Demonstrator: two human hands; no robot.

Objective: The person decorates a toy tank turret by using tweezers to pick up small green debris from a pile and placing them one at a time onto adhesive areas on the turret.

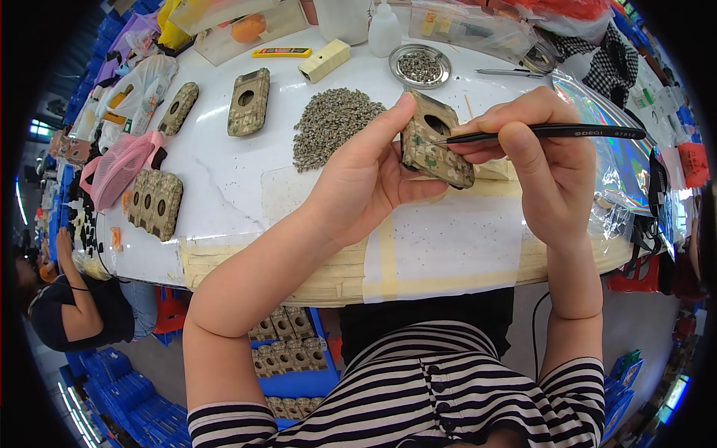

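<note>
The left hand point(366, 179) is raised above the white surface point(224, 172) with its forearm slanting up from the lower left, palm turned inward; its grip pinches a stone-studded case point(435, 142) between thumb and fingers, tilted, with the oval opening facing up. The right hand point(545, 164) comes in from the right, wrist bent, its grip pressed together around black tweezers point(538, 133) whose tip sits at the rim of the case's opening. On the surface lie two single studded cases at the upper left, a row of three more point(155, 203) at the left edge, one loose heap of small stones point(328, 123) just beyond the left hand, and one round metal dish point(420, 66) of stones farther back. More cases sit in a blue tray point(295, 358) under the surface.
</note>
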